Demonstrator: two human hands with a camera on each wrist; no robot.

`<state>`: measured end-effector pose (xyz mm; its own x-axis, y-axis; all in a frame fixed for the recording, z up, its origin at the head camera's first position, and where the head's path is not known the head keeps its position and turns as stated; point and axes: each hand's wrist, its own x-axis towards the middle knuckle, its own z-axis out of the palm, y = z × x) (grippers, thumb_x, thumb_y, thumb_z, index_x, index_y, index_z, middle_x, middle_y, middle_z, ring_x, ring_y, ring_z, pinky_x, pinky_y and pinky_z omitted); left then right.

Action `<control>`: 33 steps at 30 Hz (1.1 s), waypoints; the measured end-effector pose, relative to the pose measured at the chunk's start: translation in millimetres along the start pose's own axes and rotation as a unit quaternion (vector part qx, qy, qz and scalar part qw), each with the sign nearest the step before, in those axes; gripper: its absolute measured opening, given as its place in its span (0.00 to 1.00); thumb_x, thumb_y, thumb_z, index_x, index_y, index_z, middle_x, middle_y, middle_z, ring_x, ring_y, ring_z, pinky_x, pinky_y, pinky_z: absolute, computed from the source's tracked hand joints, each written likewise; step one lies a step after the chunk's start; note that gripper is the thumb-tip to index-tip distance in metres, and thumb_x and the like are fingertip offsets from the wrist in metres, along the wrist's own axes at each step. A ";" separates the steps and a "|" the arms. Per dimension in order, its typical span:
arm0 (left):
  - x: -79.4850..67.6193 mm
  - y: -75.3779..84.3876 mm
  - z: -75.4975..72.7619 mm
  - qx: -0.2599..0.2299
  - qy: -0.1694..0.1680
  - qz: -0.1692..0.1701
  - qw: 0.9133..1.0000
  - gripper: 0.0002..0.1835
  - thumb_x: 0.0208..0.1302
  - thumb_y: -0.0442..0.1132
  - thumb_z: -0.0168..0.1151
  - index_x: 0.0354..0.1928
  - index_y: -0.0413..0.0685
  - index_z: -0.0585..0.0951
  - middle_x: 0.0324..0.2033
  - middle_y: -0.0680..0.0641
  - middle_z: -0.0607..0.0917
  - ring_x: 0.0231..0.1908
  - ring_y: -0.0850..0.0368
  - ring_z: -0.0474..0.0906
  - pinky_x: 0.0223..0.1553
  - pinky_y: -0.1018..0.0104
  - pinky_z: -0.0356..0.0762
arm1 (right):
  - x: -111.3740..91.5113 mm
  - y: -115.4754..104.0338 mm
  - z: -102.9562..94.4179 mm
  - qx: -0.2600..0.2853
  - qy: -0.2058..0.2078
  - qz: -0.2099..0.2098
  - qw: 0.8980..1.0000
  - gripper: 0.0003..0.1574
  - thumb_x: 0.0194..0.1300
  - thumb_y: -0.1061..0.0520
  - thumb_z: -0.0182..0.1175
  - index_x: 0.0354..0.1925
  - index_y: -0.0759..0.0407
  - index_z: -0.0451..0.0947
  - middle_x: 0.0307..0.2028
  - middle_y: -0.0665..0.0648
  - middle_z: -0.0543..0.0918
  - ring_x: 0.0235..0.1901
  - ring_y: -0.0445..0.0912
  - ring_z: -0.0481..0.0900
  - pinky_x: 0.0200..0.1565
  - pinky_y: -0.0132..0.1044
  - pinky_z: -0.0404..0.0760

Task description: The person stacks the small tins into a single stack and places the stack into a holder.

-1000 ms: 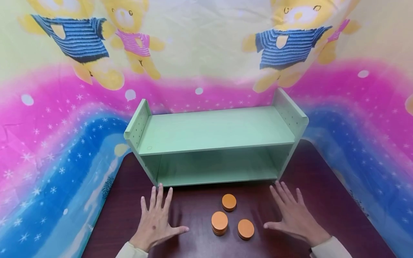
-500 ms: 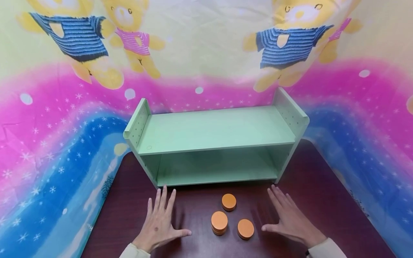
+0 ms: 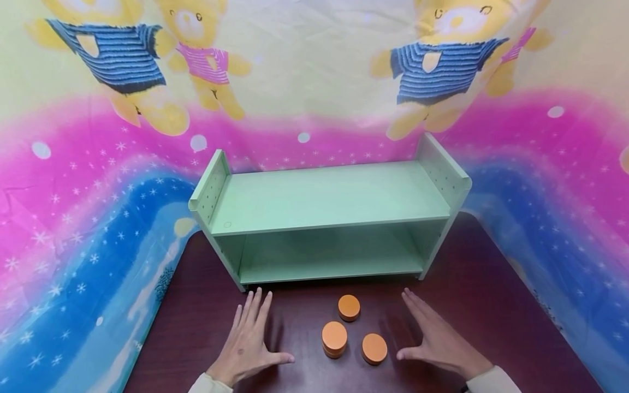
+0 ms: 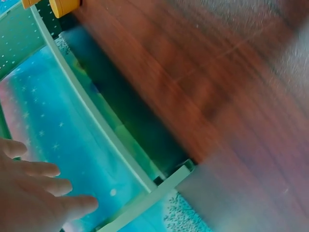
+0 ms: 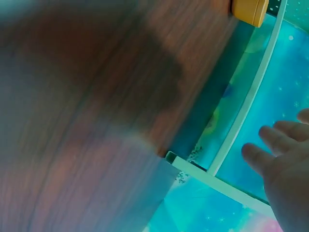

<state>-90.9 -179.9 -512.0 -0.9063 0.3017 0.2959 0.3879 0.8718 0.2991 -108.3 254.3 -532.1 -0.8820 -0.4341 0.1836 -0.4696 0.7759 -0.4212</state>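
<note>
Several orange round, flat-topped pieces stand grouped between my two hands in the head view. The back one (image 3: pixel 349 307) is nearest the shelf, the front-left one (image 3: pixel 334 337) looks taller with a seam round its side, and the front-right one (image 3: pixel 374 348) sits closest to my right hand. To their left, my left hand (image 3: pixel 248 346) is held with fingers extended and thumb pointing at them, holding nothing. My right hand (image 3: pixel 444 341) mirrors it on the other side, thumb inward, also holding nothing. An orange piece (image 5: pixel 250 10) shows at the top edge of the right wrist view.
Behind the pieces stands a light green two-tier shelf (image 3: pixel 324 199) with raised side panels, nothing lying on its boards. It rests on a dark red-brown wooden table (image 3: pixel 496 305). A bear-printed cloth (image 3: pixel 304 82) hangs behind and along both sides.
Both hands have drawn slightly inward and back towards the person, closer to the orange pieces. The right hand has turned more edge-on. Shelf and pieces have stayed in place.
</note>
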 end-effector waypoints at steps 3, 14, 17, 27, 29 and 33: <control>0.2 1.5 2.7 -0.030 -0.005 -0.005 1.000 0.75 0.30 0.76 0.75 0.77 0.40 0.55 0.75 0.33 0.55 0.73 0.33 0.52 0.67 0.33 0.60 | -1.2 -0.8 2.7 0.016 -0.005 0.006 1.000 0.79 0.41 0.29 0.77 0.77 0.64 0.50 0.72 0.70 0.60 0.67 0.66 0.64 0.60 0.65 0.72; -1.3 7.0 13.1 -0.093 -0.027 -0.022 0.995 0.75 0.27 0.68 0.83 0.77 0.42 0.55 0.75 0.37 0.57 0.73 0.38 0.55 0.67 0.41 0.65 | -4.0 -5.8 11.4 0.059 -0.018 0.030 0.998 0.77 0.42 0.27 0.76 0.76 0.64 0.54 0.69 0.70 0.66 0.66 0.63 0.67 0.61 0.64 0.70; -2.0 8.2 16.5 -0.107 -0.029 -0.027 0.993 0.74 0.27 0.67 0.83 0.77 0.42 0.56 0.75 0.38 0.58 0.72 0.39 0.56 0.66 0.42 0.67 | -4.1 -6.3 12.8 0.065 -0.026 0.033 0.997 0.76 0.42 0.28 0.76 0.75 0.64 0.56 0.68 0.69 0.68 0.66 0.62 0.68 0.61 0.64 0.72; -2.9 15.2 27.3 -0.159 -0.059 -0.053 0.984 0.71 0.33 0.64 0.83 0.78 0.47 0.54 0.75 0.40 0.59 0.72 0.43 0.59 0.64 0.43 0.70 | -3.9 -3.7 20.3 0.092 -0.041 0.034 0.994 0.71 0.44 0.30 0.77 0.74 0.64 0.60 0.68 0.65 0.70 0.65 0.61 0.70 0.59 0.61 0.75; -3.0 16.0 30.1 -0.176 -0.063 -0.058 0.981 0.71 0.34 0.64 0.83 0.79 0.49 0.54 0.75 0.41 0.59 0.71 0.44 0.60 0.64 0.43 0.71 | -4.2 -2.6 22.4 0.094 -0.036 0.025 0.995 0.70 0.44 0.31 0.77 0.73 0.64 0.61 0.68 0.64 0.71 0.64 0.60 0.71 0.59 0.58 0.77; -2.4 17.4 35.0 -0.202 -0.069 -0.058 0.975 0.69 0.35 0.63 0.83 0.79 0.52 0.54 0.75 0.43 0.60 0.70 0.45 0.62 0.64 0.43 0.70 | -4.2 -1.4 26.2 0.105 -0.026 0.008 0.994 0.66 0.44 0.33 0.78 0.72 0.63 0.64 0.67 0.61 0.73 0.62 0.59 0.73 0.59 0.52 0.78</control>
<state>-87.8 -151.9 -539.3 -0.9510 0.2837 0.1230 0.2913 0.6887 0.6640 -102.9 243.1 -555.6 -0.8830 -0.4504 0.1319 -0.4326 0.6723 -0.6007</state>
